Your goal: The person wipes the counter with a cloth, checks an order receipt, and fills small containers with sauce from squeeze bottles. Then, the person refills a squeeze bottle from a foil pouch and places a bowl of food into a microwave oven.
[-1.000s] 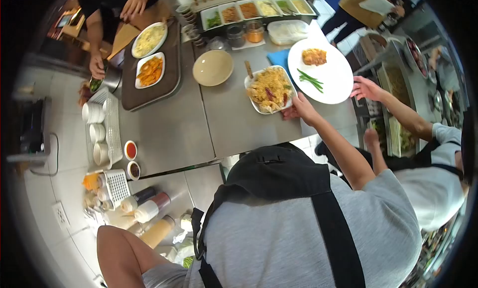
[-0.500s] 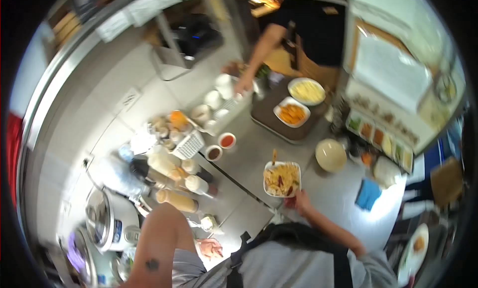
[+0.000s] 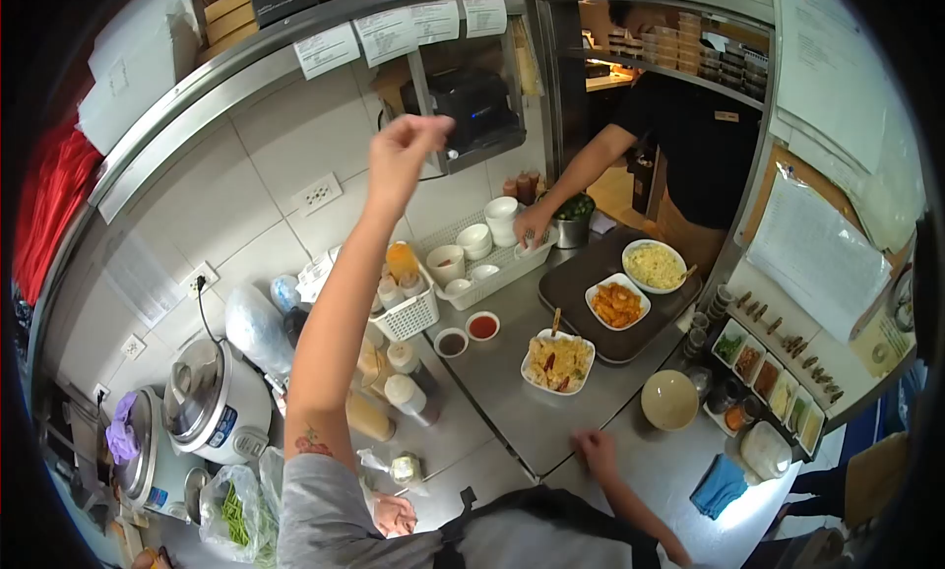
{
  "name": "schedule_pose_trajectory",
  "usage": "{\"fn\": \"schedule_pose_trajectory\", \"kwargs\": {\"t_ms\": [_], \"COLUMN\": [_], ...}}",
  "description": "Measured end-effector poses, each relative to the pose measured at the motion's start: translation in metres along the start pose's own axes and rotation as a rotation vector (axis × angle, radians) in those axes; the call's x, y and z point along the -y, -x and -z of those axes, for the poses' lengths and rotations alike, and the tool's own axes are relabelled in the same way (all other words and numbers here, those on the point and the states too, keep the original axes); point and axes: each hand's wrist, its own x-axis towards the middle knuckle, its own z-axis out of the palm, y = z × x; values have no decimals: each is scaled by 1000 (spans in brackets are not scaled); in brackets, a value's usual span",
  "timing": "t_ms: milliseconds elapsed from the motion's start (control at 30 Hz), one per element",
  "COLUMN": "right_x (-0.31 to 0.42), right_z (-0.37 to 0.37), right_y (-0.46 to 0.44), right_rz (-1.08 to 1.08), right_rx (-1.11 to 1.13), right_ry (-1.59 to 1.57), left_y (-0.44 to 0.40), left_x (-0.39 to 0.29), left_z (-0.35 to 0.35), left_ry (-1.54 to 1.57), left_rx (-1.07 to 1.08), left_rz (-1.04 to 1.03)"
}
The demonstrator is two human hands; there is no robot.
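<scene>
My left hand (image 3: 409, 156) is raised high in front of the tiled wall, fingers drawn together, near the black machine (image 3: 477, 111) and below the paper slips (image 3: 386, 35). I see nothing held in it. My right hand (image 3: 595, 451) is low over the steel counter, fingers curled and nothing visible in them. Just beyond it stands a white square bowl (image 3: 557, 384) of fried food with dried red chillies and a wooden spoon. Beside that bowl are two small sauce cups, one dark (image 3: 451, 344) and one red (image 3: 482, 326).
A brown tray (image 3: 581, 274) carries a bowl of orange food (image 3: 618, 304) and a bowl of pale yellow food (image 3: 654, 266). Across the counter, a co-worker's hand (image 3: 533, 224) reaches into a white basket (image 3: 492, 286). Sauce bottles (image 3: 409, 397), rice cookers (image 3: 219, 411) and an empty beige bowl (image 3: 669, 401) stand around.
My left arm has swung up from beside my body toward the wall. My right hand has let go of the white square bowl and drawn back. The view has shifted.
</scene>
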Motion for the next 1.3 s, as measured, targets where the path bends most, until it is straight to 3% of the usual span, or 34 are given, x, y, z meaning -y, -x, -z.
{"fn": "schedule_pose_trajectory", "kwargs": {"t_ms": [67,100,167,233,367,400,467,533,567,600,633,667,700,767,833,900,933,967,1000,1033,1100,1300], "right_x": [-9,-21,-39,-34,-52,-48,-37,-28,-23,-23,-28,-25,-29,-29,-23,0,5,20,31,27,19,21], "right_z": [-1,-2,-1,-3,-9,-7,-3,-5,-3,-2,-2,0,0,5,4,-4,-11,-15,-20,-27,-41,-47], "right_y": [33,39,47,46,36,33,37,35,33,34,33,32,32,34,34,32,29,25,19,8,-9,-24], "right_rz": [157,153,139,88,115,140,170,162,121,147,134,93,166,92,67,173,271,366,466,564,770,776], "right_rx": [-242,-229,-200,-243,-261,-242,-205,-240,-232,-261,-249,-218,-244,-189,-177,-153,-126,-31,60,90,141,130], "right_ry": [156,211,322,310,307,316,332,344,402,281,208,147,60,35,106,208,230,281,326,375,462,558], "left_y": [-29,-43,-72,-113,-201,-211,-224,-217,-202,-190,-89,-44,30,183,324,438,475,494,491,491,489,491], "left_x": [18,23,19,36,79,71,62,68,75,108,30,50,46,26,53,78,84,91,92,92,98,108], "left_z": [-23,-36,-62,-78,-95,-93,-82,-80,-82,-79,-114,-103,-109,-116,-109,-107,-103,-99,-96,-99,-94,-89], "left_ry": [-359,-537,-327,-374,-656,-546,-501,-662,-686,-328,-379,-601,-387,-390,-19,17,-136,-283,-460,-493,-597,-560], "left_rx": [62,91,12,-82,-539,-447,-364,-300,-256,-205,-202,-117,-62,29,151,131,228,330,476,513,516,577], "left_rz": [38,57,-16,-251,-503,-272,-208,-169,-235,-257,-215,-182,-279,56,561,830,810,778,463,485,335,376]}}
